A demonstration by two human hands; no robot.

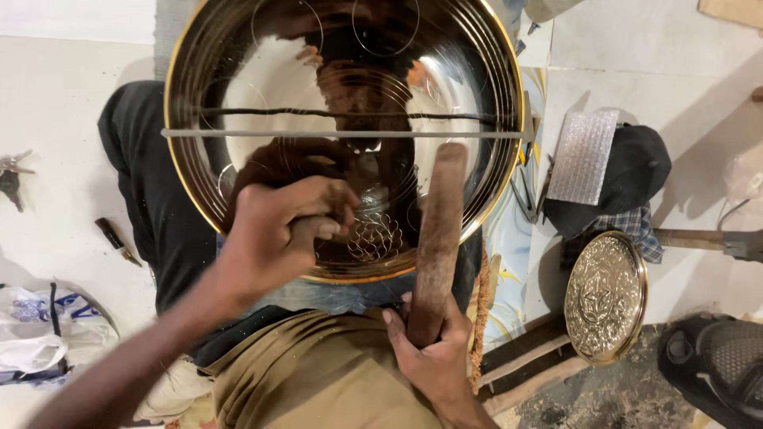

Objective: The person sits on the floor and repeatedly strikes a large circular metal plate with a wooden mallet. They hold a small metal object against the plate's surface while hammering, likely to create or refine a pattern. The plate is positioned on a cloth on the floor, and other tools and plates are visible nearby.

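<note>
Slipping is our risk: our left hand [278, 230] grips a small tool on the shiny brass plate [342, 119], right hand [433, 349] clasps the wooden stick [437, 238]; a skid scratches the engraving.

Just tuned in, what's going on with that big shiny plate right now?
A person sits with a large polished brass plate on their lap. The left hand presses a small tool against the plate's face beside a scale-like engraved pattern. The right hand grips a wooden stick laid across the rim. A finished engraved plate leans nearby.
</note>
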